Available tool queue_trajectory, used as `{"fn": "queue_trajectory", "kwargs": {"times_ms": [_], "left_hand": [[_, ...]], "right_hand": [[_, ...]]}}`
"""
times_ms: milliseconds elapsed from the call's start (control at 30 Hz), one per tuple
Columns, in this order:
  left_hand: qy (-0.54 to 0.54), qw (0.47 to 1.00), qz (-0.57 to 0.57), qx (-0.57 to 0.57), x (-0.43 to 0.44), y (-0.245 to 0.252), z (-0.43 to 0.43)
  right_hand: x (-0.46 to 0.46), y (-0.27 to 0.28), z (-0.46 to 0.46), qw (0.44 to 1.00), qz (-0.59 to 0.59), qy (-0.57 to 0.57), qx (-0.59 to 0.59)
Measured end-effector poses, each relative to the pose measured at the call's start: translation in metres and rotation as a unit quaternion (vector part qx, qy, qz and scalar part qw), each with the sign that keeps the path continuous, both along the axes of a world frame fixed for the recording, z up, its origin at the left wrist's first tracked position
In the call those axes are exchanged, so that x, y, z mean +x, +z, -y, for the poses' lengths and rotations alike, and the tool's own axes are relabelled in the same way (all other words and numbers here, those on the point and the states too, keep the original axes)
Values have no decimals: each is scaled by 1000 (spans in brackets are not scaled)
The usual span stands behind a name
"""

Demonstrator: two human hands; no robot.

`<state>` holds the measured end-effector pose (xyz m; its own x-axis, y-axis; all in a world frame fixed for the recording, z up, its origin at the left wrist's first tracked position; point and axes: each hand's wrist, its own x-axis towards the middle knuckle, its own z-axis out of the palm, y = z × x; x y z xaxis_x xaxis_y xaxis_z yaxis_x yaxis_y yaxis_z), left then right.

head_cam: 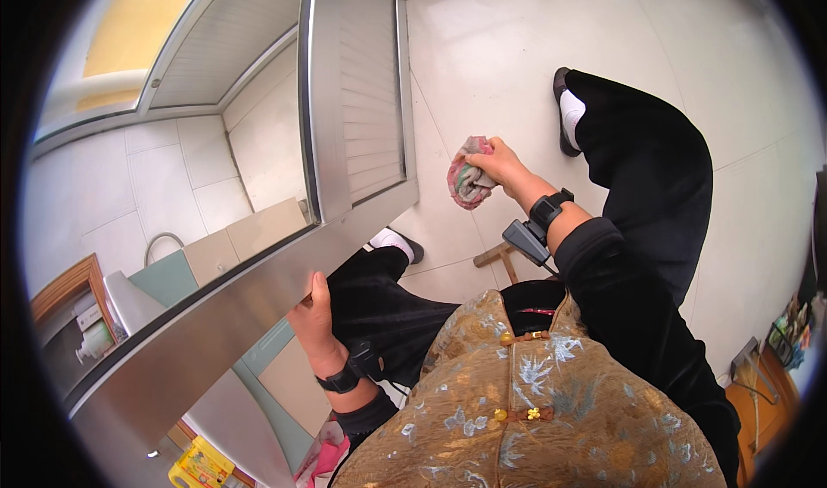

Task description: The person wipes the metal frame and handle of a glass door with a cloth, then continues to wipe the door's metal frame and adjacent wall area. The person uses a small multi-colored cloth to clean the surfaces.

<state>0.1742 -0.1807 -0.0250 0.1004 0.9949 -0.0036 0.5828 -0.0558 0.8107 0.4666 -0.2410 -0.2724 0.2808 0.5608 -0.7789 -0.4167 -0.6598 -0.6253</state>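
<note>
A crumpled cloth (470,174), grey with pink and green patches, is in my right hand (499,165), pinched between thumb and fingers above the pale tiled floor. My left hand (314,313) is at the edge of a metal-framed door (258,300) with a glass pane; its thumb lies on the frame and its other fingers are hidden behind it. Dark straps with small devices are around both wrists. The door's louvred lower panel (371,94) stands to the left of the cloth.
A small wooden stool (497,257) is partly visible between my legs. Behind the glass are tiled surfaces and a wooden-framed opening (64,288). A yellow package (201,463) is at the lower left. A wooden piece of furniture (769,404) with a metal frame stands at the lower right.
</note>
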Motion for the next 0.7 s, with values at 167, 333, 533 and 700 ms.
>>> {"fn": "queue_trajectory", "kwargs": {"times_ms": [167,333,533,700], "left_hand": [[-42,999,-3,29,6,4,3],[-62,995,-73,-5,12,8,6],[-141,986,-76,37,18,8,9],[-175,984,-4,35,10,2,16]], "right_hand": [[-3,31,3,982,-175,-56,53],[-14,119,-24,909,-343,-68,225],[-83,213,-24,889,-119,68,437],[-125,198,-16,832,186,46,520]]}}
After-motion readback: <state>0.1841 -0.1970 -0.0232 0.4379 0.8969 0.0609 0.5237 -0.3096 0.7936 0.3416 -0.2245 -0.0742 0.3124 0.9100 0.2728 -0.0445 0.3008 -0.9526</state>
